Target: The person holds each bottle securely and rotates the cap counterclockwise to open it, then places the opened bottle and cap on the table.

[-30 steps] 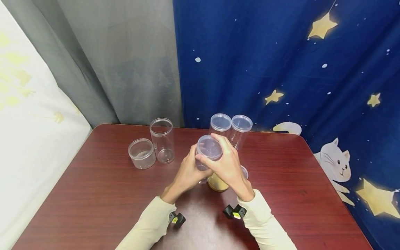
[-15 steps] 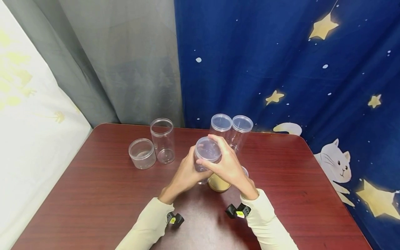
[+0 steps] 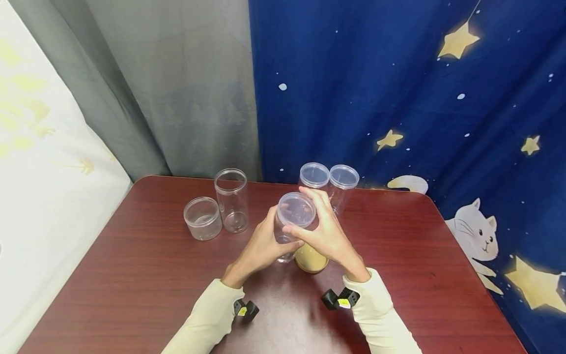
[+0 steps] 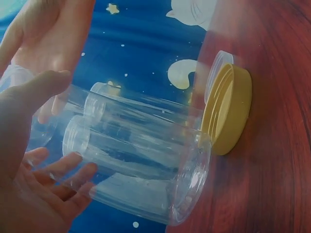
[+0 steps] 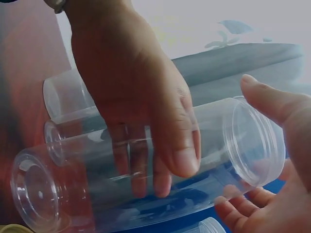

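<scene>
A tall clear plastic jar (image 5: pixel 112 208) stands slightly tilted between both hands. My left hand (image 3: pixel 258 243) grips its body, with the thumb across the near side and fingers showing through the clear wall. My right hand (image 3: pixel 325 231) holds the translucent lid (image 3: pixel 296 209) on top, thumb at the front of the rim and fingers round the far side. No contents show in the jar. Beside its base, a yellow lid (image 4: pixel 238 109) lies on the table, and a clear lid (image 4: pixel 221 68) shows behind that in the left wrist view.
Two tall lidded jars, one left (image 3: pixel 314 174) and one right (image 3: pixel 345 177), stand behind the hands. To the left are a short open jar (image 3: pixel 202 219) and a tall open jar (image 3: pixel 232 201). Curtains hang behind the red-brown table (image 3: pixel 146 275).
My right thumb has shifted a little rightward along the lid's front edge. The left hand keeps its grip on the jar. The clear lid beside my right wrist has become hidden in the head view.
</scene>
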The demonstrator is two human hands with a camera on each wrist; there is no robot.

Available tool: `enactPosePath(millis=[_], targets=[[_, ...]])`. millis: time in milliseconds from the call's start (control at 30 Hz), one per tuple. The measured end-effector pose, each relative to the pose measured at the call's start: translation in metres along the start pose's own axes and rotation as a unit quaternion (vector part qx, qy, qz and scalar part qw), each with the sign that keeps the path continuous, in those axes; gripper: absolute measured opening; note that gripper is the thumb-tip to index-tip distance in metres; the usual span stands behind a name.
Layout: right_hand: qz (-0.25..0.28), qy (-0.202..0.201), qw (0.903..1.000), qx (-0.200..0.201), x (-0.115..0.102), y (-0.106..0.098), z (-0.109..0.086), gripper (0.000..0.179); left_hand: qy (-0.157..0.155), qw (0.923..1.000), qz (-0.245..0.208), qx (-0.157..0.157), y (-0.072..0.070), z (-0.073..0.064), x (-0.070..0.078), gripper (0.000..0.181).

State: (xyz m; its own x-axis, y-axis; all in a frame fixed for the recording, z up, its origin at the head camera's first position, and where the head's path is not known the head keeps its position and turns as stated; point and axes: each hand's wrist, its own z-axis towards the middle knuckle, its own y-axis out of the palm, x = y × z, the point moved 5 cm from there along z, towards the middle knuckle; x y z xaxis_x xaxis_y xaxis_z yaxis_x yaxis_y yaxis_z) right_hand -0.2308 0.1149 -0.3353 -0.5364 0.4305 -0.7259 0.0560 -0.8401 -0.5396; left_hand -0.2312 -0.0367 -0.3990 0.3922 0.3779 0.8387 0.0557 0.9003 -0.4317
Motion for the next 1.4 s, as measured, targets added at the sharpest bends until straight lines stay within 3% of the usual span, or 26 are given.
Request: enactPosePath(millis=[133, 300, 633, 933, 1133, 1267, 1400], targets=[[0.011, 0.009, 0.9998, 0.013, 0.0004, -0.0007, -0.0010, 0.083, -0.005, 1.0000, -0.008, 0.002, 0.0004, -0.0007, 0.0004, 0.089], [0.016, -0.019, 0.9997, 0.006, -0.0022, -0.0011, -0.0015, 0.069, -0.010, 0.9998, -0.018, 0.000, 0.0008, -0.0021, -0.0009, 0.086], [0.057, -0.016, 0.9970, -0.050, 0.0006, -0.0007, -0.0014, 0.066, -0.007, 0.9998, -0.020, -0.001, -0.0010, -0.0032, -0.0028, 0.087], [0.122, -0.055, 0.9841, -0.117, 0.0017, -0.0044, -0.0006, 0.066, 0.001, 0.9976, -0.052, -0.046, -0.0023, -0.0047, -0.0025, 0.093], [0.109, -0.064, 0.9826, -0.136, 0.0024, -0.0041, -0.0019, 0.073, 0.001, 0.9971, -0.054, -0.053, -0.0021, -0.0047, -0.0036, 0.092], [0.090, -0.042, 0.9886, -0.113, 0.0018, -0.0038, -0.0028, 0.080, -0.004, 0.9984, -0.044, -0.035, -0.0023, -0.0041, -0.0045, 0.090], [0.053, -0.025, 0.9976, -0.037, -0.0011, -0.0041, -0.0024, 0.069, -0.010, 0.9993, -0.037, -0.003, -0.0031, -0.0028, -0.0034, 0.087]])
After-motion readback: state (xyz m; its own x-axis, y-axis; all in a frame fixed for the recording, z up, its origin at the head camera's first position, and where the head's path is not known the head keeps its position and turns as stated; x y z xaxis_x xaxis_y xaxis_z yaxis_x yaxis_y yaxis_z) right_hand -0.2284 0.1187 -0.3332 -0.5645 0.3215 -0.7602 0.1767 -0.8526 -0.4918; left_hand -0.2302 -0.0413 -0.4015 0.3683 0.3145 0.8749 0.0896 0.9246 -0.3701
